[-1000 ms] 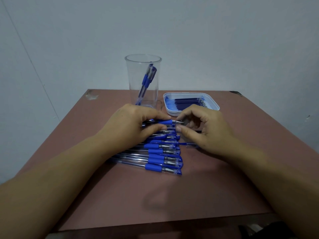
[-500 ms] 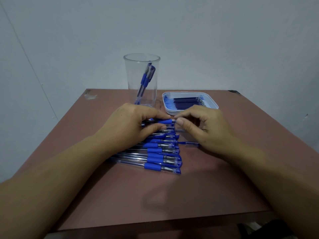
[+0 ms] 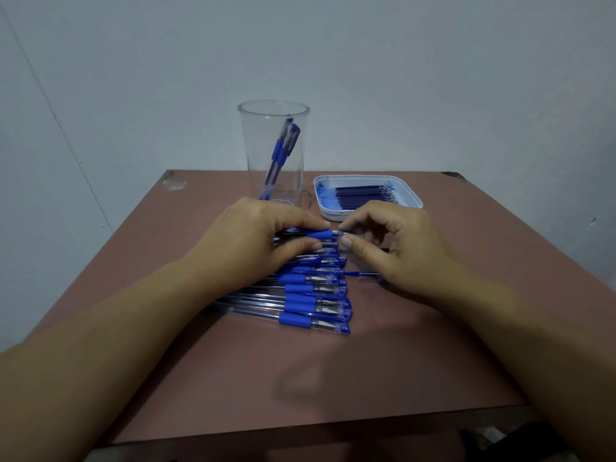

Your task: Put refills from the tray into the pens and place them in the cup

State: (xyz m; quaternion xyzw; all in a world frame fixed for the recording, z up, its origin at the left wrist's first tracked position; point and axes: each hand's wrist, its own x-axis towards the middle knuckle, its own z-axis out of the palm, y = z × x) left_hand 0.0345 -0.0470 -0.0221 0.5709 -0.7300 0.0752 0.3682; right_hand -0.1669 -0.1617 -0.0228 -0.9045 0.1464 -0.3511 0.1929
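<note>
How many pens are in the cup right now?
2. Both lean side by side inside the clear cup: left pen, right pen. Another could hide behind them.

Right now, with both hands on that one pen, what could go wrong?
The left hand lies over the row of pens while gripping the far pen; a nudge could roll them. The small loose piece beside the row might roll off the table. The right hand could bump the tray behind it.

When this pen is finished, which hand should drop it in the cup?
Left, likely. The left hand grips the pen by its barrel, and the cup stands just behind it; the right hand only pinches its tip, nearer the tray.
</note>
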